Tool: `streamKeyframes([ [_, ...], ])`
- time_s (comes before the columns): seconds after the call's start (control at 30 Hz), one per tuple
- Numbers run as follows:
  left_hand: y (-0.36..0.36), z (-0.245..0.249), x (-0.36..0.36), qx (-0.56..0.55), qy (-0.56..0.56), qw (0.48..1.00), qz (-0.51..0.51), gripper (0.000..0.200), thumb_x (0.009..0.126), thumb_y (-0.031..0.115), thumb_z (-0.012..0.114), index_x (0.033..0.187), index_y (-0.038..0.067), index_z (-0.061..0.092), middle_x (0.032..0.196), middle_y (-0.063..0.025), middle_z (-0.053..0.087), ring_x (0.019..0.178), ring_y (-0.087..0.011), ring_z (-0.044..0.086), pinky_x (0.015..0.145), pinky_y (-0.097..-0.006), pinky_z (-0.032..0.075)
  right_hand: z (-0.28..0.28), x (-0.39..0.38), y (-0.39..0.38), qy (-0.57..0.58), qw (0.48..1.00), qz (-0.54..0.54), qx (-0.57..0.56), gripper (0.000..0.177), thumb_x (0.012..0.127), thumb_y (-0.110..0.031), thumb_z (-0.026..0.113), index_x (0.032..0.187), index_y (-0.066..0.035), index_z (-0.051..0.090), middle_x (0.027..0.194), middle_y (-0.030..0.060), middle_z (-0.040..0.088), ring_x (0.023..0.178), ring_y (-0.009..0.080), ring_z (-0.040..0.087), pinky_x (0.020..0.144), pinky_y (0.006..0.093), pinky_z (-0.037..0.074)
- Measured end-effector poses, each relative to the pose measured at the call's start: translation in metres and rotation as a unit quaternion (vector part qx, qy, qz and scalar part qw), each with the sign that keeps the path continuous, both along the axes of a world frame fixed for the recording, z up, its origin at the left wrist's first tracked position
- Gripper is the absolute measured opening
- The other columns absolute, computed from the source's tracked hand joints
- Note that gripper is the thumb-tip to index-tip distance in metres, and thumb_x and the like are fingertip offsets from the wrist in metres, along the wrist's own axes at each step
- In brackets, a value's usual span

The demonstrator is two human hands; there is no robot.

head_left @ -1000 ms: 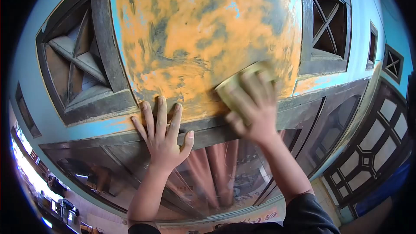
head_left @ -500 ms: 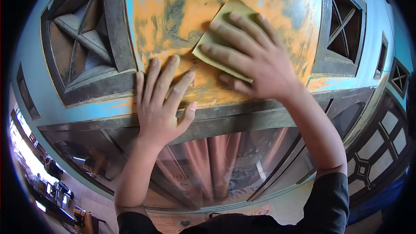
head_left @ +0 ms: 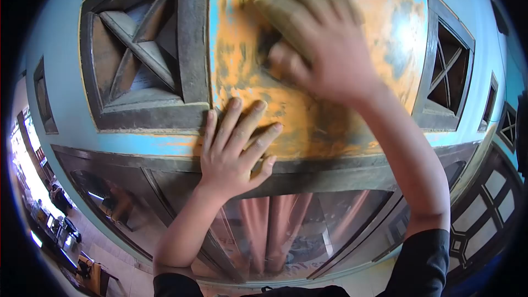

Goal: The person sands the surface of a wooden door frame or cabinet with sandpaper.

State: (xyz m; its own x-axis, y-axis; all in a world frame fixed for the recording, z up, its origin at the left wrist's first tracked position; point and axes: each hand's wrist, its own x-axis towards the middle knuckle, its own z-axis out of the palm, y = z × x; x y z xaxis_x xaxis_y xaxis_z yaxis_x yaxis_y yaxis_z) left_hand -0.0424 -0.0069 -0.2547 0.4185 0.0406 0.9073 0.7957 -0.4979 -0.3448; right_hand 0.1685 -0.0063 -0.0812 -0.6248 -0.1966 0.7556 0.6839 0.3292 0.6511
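Observation:
My right hand presses a folded sheet of yellowish sandpaper against the upper part of a wall panel. Motion blurs its fingers, which lie over the sheet with the thumb at its lower edge. The panel is patchy, with orange, grey and light blue paint showing. Lower and to the left, my left hand rests on the panel's bottom edge and the dark wooden frame, fingers spread and holding nothing.
Dark wooden vents with crossed slats flank the panel, one on the left and one on the right. Below runs a wooden window frame with glass and a pinkish curtain. A dark panelled door stands at right.
My right hand has moved the sandpaper up the panel. The view has shifted, so the wall and my left hand appear lower and farther right; the left hand keeps its place on the wall.

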Motion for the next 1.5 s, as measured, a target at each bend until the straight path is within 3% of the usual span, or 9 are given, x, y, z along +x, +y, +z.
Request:
streamKeyframes([
  [0.2, 0.003, -0.003, -0.001, -0.001, -0.001, 1.000, -0.006, 0.041, 0.096, 0.045, 0.057, 0.130, 0.027, 0.073, 0.154, -0.0095, 0.053, 0.149, -0.0378, 0.040, 0.124, -0.0589, 0.019, 0.024, -0.007, 0.018, 0.043, 0.995, -0.002, 0.085, 0.054, 0.091, -0.045, 0.065, 0.140, -0.022, 0.060, 0.148, 0.0062, 0.055, 0.138, 0.0314, 0.049, 0.120, 0.0527, 0.031],
  [0.37, 0.004, -0.005, -0.002, -0.005, -0.004, 1.000, -0.020, 0.041, 0.096, 0.046, 0.057, 0.129, 0.028, 0.073, 0.153, -0.0076, 0.054, 0.149, -0.0363, 0.040, 0.124, -0.0591, 0.019, -0.005, -0.035, 0.001, -0.113, 0.993, 0.008, -0.044, 0.057, 0.092, -0.049, 0.064, 0.143, -0.024, 0.060, 0.153, 0.0054, 0.052, 0.141, 0.0336, 0.047, 0.121, 0.0570, 0.029],
  [0.53, 0.006, -0.006, -0.002, -0.005, -0.008, 1.000, -0.026, 0.041, 0.096, 0.047, 0.056, 0.128, 0.029, 0.073, 0.153, -0.0067, 0.055, 0.149, -0.0350, 0.040, 0.125, -0.0594, 0.017, 0.013, -0.042, 0.012, 0.067, 0.996, -0.034, 0.048, 0.054, 0.092, -0.048, 0.064, 0.142, -0.028, 0.060, 0.153, 0.0028, 0.053, 0.143, 0.0316, 0.046, 0.122, 0.0555, 0.030],
  [0.67, 0.007, -0.007, -0.003, -0.005, -0.010, 0.999, -0.035, 0.041, 0.097, 0.048, 0.056, 0.128, 0.029, 0.074, 0.153, -0.0061, 0.055, 0.149, -0.0344, 0.040, 0.125, -0.0592, 0.017, 0.005, -0.045, 0.000, -0.127, 0.992, -0.004, -0.004, 0.055, 0.089, -0.040, 0.069, 0.141, -0.022, 0.061, 0.149, 0.0075, 0.055, 0.138, 0.0349, 0.049, 0.116, 0.0539, 0.036],
  [0.9, 0.008, -0.006, -0.004, -0.008, -0.017, 0.999, -0.045, 0.041, 0.096, 0.045, 0.057, 0.128, 0.026, 0.074, 0.152, -0.0079, 0.055, 0.148, -0.0345, 0.042, 0.124, -0.0582, 0.018, 0.040, -0.029, 0.012, 0.123, 0.978, -0.099, 0.133, 0.054, 0.088, -0.037, 0.071, 0.139, -0.020, 0.062, 0.148, 0.0094, 0.055, 0.136, 0.0360, 0.050, 0.115, 0.0536, 0.038],
  [1.0, 0.007, -0.003, -0.004, -0.016, -0.015, 0.999, -0.049, 0.043, 0.094, 0.042, 0.058, 0.131, 0.025, 0.071, 0.154, -0.0099, 0.053, 0.148, -0.0357, 0.042, 0.124, -0.0587, 0.019, 0.010, -0.030, -0.002, -0.090, 0.996, -0.009, 0.027, 0.049, 0.087, -0.037, 0.070, 0.134, -0.023, 0.065, 0.141, 0.0063, 0.060, 0.129, 0.0315, 0.055, 0.113, 0.0501, 0.040],
  [1.17, 0.002, -0.002, 0.001, -0.039, -0.008, 0.999, -0.004, 0.056, 0.093, 0.041, 0.060, 0.146, 0.023, 0.060, 0.163, -0.0125, 0.042, 0.154, -0.0395, 0.031, 0.122, -0.0674, 0.012, 0.043, 0.048, 0.002, 0.165, 0.980, -0.044, 0.102, 0.052, 0.090, -0.026, 0.068, 0.141, -0.017, 0.062, 0.147, 0.0111, 0.057, 0.134, 0.0391, 0.050, 0.114, 0.0521, 0.038],
  [1.33, -0.001, 0.018, 0.016, -0.049, 0.001, 0.995, 0.087, 0.068, 0.096, 0.045, 0.056, 0.159, 0.023, 0.042, 0.170, -0.0146, 0.027, 0.157, -0.0454, 0.016, 0.120, -0.0722, 0.005, 0.011, 0.063, -0.013, 0.004, 0.997, -0.080, 0.023, 0.055, 0.088, -0.032, 0.067, 0.142, -0.023, 0.060, 0.148, 0.0064, 0.056, 0.136, 0.0349, 0.050, 0.116, 0.0509, 0.037],
  [1.5, 0.000, 0.072, 0.027, -0.010, -0.003, 0.995, 0.101, 0.069, 0.098, 0.046, 0.052, 0.161, 0.023, 0.038, 0.171, -0.0133, 0.022, 0.157, -0.0443, 0.015, 0.122, -0.0693, 0.006, 0.030, 0.103, 0.002, 0.169, 0.979, -0.062, 0.095, 0.058, 0.086, -0.033, 0.068, 0.142, -0.023, 0.059, 0.148, 0.0066, 0.055, 0.135, 0.0338, 0.051, 0.116, 0.0516, 0.036],
])
